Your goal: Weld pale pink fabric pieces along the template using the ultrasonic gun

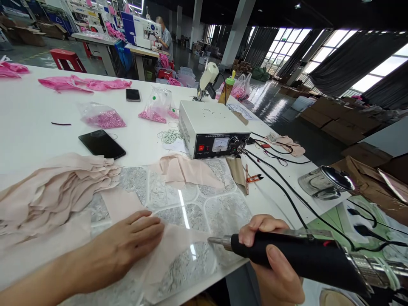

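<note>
My left hand [127, 246] lies flat, fingers stretched out, pressing a thin beige fabric piece [181, 242] onto the clear-covered, stone-patterned mat [223, 212]. In my right hand [277, 267] is a black handheld ultrasonic tool [287, 255], gripped around its barrel. Its metal tip [218, 241] points left and meets the narrow end of the fabric; whether it presses down I cannot tell. Left of my left hand lies a heaped stack of beige fabric pieces [57, 182]. Another beige piece [188, 170] rests further back on the mat.
Behind the mat stands a white generator box [213, 127], with black cables [277, 182] running to the right. Orange thread snips [254, 178], a lidded metal canister [325, 182], a black phone [102, 143] and bags of pink bits [103, 117] lie around. A person [165, 40] sits by a sewing machine [140, 32].
</note>
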The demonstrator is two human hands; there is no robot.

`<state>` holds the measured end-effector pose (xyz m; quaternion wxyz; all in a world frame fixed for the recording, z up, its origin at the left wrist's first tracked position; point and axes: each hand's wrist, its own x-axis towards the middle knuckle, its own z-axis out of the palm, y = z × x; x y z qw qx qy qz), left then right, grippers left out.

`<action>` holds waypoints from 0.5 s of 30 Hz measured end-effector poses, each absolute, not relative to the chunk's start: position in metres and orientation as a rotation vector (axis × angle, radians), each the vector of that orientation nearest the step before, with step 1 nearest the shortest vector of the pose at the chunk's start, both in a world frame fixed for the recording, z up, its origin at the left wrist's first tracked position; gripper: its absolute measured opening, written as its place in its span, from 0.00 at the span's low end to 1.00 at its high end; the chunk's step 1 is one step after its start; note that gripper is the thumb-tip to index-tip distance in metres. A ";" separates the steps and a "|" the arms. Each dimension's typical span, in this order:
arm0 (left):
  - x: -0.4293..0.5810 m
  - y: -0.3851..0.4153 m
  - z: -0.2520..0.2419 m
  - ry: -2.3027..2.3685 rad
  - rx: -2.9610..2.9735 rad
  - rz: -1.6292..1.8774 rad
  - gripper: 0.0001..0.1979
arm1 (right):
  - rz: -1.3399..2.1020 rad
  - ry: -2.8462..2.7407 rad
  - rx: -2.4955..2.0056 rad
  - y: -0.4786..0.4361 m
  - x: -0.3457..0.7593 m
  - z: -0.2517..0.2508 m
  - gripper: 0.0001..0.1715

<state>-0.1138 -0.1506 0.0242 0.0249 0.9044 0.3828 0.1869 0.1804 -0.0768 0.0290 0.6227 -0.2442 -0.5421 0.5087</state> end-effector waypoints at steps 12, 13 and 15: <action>-0.114 -0.149 0.004 1.200 2.872 0.343 0.30 | 1.201 -1.244 -0.544 -0.078 0.188 0.027 0.09; -0.116 -0.145 0.006 1.166 2.855 0.352 0.29 | 1.209 -1.246 -0.550 -0.081 0.190 0.028 0.09; -0.113 -0.140 0.009 1.151 2.805 0.410 0.26 | 1.231 -1.251 -0.555 -0.086 0.193 0.032 0.10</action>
